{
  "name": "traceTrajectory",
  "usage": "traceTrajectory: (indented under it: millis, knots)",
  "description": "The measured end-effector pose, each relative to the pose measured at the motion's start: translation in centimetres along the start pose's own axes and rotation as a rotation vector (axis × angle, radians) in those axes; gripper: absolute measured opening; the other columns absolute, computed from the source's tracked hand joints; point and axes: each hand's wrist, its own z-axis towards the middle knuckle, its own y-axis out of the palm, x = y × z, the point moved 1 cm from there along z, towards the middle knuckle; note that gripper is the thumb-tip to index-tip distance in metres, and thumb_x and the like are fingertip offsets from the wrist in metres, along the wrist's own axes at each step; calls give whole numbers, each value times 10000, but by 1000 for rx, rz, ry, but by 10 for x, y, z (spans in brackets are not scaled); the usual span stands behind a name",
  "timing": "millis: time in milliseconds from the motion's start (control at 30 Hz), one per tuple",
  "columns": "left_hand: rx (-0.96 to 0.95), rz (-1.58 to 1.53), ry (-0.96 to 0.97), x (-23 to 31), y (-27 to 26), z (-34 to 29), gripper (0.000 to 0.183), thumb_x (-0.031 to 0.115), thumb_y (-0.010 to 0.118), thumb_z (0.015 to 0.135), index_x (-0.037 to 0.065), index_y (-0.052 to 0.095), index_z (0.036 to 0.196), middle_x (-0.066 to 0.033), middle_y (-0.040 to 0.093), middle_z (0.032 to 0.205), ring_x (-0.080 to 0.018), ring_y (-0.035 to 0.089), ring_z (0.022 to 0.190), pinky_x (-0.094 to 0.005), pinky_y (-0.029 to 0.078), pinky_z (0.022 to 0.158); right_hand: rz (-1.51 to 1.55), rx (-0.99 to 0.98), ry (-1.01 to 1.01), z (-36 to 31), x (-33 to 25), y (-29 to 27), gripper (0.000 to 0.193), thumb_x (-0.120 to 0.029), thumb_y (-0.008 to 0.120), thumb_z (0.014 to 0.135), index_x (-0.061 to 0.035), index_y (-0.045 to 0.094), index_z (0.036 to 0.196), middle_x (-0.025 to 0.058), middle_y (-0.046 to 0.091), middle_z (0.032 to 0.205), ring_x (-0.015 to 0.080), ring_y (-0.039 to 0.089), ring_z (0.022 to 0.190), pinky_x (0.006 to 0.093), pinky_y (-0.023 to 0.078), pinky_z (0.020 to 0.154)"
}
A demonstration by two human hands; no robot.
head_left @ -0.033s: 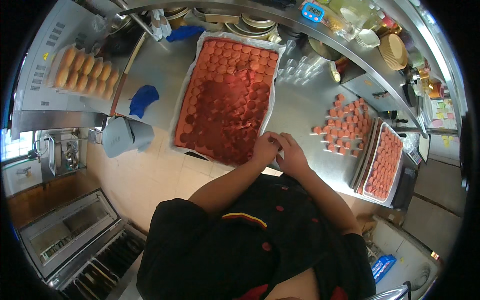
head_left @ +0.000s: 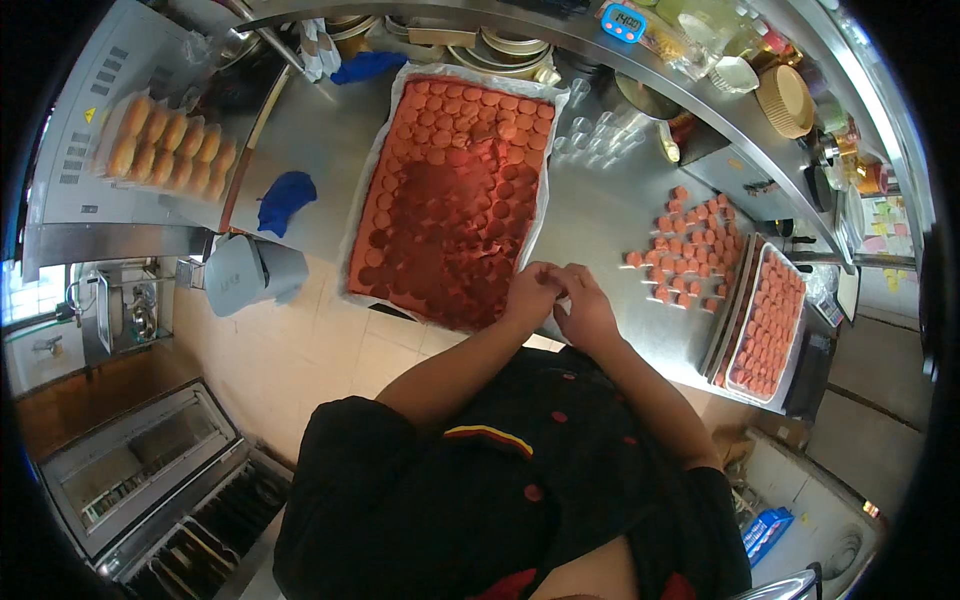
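Head view, red sheet (head_left: 440, 210): eleven o'clock from hands; long axis twelve-thirty to six-thirty.
Left hand (head_left: 534, 294): sheet's five o'clock edge, fingers curled; hold unclear.
Right hand (head_left: 588, 312): half-closed, fingertips meeting left's; contents hidden.

i see a black jacket (head_left: 450, 510) on the wearer, dotted with round dark-red buttons (head_left: 533, 492). a narrow yellow-and-red trim (head_left: 492, 434) crosses the chest. short, loose sleeves (head_left: 345, 440) stop near the elbows; red fabric (head_left: 512, 584) shows by the neckline. the left hand (head_left: 533, 293) and right hand (head_left: 588, 308) are bare.
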Motion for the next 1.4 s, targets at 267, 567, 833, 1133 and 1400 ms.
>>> traceTrajectory:
  millis: [267, 567, 833, 1133, 1400]
  knots:
    - [-126, 310, 145, 13, -14, 4, 292, 203, 685, 950, 31, 709, 1185, -159, 740, 1186, -263, 734, 1052, -352, 577, 898, 65, 104, 80, -6, 7, 0, 481, -80, 795, 825, -74, 602, 1266, 156, 626, 1213, 306, 726, 964, 421, 612, 840]
    - [357, 1128, 190, 16, -138, 28, 236, 279, 734, 922, 133, 678, 1099, -109, 619, 1238, -348, 650, 1127, -472, 558, 926, 78, 110, 243, -36, 57, -7, 460, -193, 800, 863, -75, 603, 1261, 170, 631, 1246, 368, 698, 1042, 435, 590, 879]
    - [423, 1062, 296, -11, -137, 46, 277, 217, 760, 881, 128, 669, 1128, -113, 598, 1264, -345, 634, 1142, -469, 557, 928, 125, 163, 317, -51, 73, -22, 477, -172, 811, 854, -70, 602, 1271, 176, 631, 1231, 332, 717, 949, 427, 592, 854]
    - [428, 876, 320, -1, -130, 48, 256, 209, 778, 888, 62, 750, 1096, -135, 721, 1121, -348, 681, 1084, -443, 550, 930, 203, 180, 334, -55, 98, -24, 455, -170, 795, 878, -31, 593, 1261, 157, 667, 1126, 288, 714, 842, 409, 581, 809]
    - [501, -193, 23, 15, -125, 35, 292, 86, 696, 971, 21, 691, 1256, -96, 708, 1185, -233, 699, 984, -342, 588, 879, 263, 154, 245, -22, 171, -41, 431, -245, 766, 902, -64, 621, 1265, 131, 707, 1074, 275, 731, 885, 406, 577, 814]
